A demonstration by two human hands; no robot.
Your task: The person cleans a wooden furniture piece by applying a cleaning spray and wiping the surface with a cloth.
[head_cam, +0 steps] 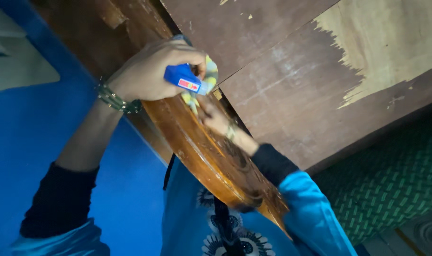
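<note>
My left hand (147,71), with bangles at the wrist, is closed around a small blue container with a red and white label (183,78); a scrap of yellow cloth (210,70) lies against its fingers. The container's tip rests at the top edge of a curved, glossy brown wooden piece (204,159). Just below, my right hand (217,121) lies blurred against that same wooden edge, next to the lower bit of yellow cloth (191,100). Whether its fingers grip anything I cannot tell.
Flat brown wooden panels (282,90) with a seam and a pale patch of worn finish (386,42) fill the upper right. Green patterned fabric (396,180) lies at the lower right, a blue surface (31,128) at the left.
</note>
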